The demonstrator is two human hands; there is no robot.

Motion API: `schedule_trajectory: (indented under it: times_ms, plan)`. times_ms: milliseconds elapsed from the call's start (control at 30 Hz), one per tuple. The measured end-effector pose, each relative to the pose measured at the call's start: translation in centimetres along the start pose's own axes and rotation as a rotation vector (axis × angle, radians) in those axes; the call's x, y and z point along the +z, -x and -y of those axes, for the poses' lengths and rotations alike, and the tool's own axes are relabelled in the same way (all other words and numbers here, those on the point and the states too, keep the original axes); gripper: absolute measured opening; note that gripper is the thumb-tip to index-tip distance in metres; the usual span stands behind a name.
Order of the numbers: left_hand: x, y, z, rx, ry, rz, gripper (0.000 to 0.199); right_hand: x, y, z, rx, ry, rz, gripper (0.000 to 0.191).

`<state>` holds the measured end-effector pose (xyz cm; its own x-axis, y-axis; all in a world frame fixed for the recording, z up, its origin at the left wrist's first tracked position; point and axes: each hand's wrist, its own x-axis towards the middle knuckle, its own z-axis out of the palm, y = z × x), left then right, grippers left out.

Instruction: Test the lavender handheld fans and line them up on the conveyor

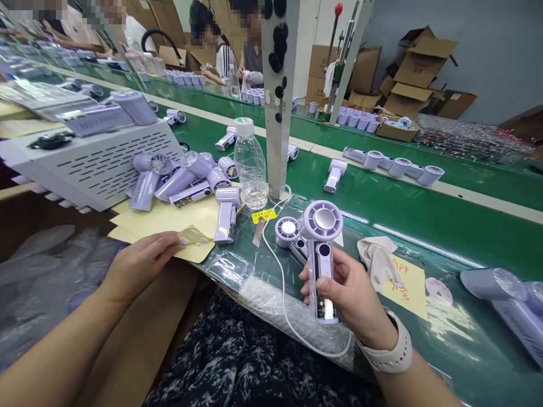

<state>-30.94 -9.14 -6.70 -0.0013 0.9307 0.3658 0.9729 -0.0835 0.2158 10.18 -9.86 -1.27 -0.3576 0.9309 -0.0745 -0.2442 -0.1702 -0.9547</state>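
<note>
My right hand [354, 291] is wrapped round the handle of a lilac handheld fan [324, 223], held upright above the bench with its round grille and silver centre facing me. Just behind it, a second fan [287, 229] lies on the bench. Over on the left, my left hand [142, 260] pinches a small yellowish sheet [193, 236] with pale oval spots on it, at the edge of the yellow paper [169, 226]. One fan [226, 215] stands close to that sheet, and a heap of several more fans [190, 175] lies behind it.
A clear plastic bottle [250, 164] stands before a metal post [278, 113]. A white cable [278, 254] loops across the bench front. The perforated metal box [127, 147] is at left. Fans lie along the green conveyor [305, 152]; a cloth [377, 260] is at right. People work opposite.
</note>
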Motion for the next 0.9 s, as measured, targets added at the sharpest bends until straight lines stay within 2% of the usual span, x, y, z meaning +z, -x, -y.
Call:
schedule_trajectory:
  times_ms: [200, 433, 567, 700, 733, 800, 900]
  plan:
    - [-0.1, -0.1, -0.3, -0.017, -0.056, -0.022, 0.030, 0.1, 0.0, -0.1, -0.022, 0.032, -0.014, 0.046]
    - [-1.2, -0.7, -1.6, -0.094, 0.061, 0.025, 0.029, 0.2, -0.1, 0.3, -0.045, 0.143, -0.032, 0.045]
    - [-1.4, -1.3, -0.8, -0.068, 0.081, 0.120, 0.037, 0.0, -0.4, 0.0, -0.048, 0.186, -0.041, 0.046]
    - [-1.9, -1.6, -0.2, 0.074, 0.096, 0.265, 0.043, -0.1, -0.6, -0.3, -0.058, 0.125, -0.040, 0.044]
    - [-2.2, -1.8, -0.5, 0.103, 0.103, 0.262, 0.041, 0.0, -0.6, -0.3, -0.058, 0.055, -0.036, 0.045]
    - [-2.8, -2.2, -1.9, 0.151, 0.118, 0.172, 0.037, 0.0, -0.5, -0.1, -0.052, -0.124, -0.016, 0.047]
    - [-2.6, -3.4, -6.5, 0.238, 0.190, 0.003, 0.034, 0.1, -0.5, 0.4, -0.015, -0.312, 0.021, 0.036]
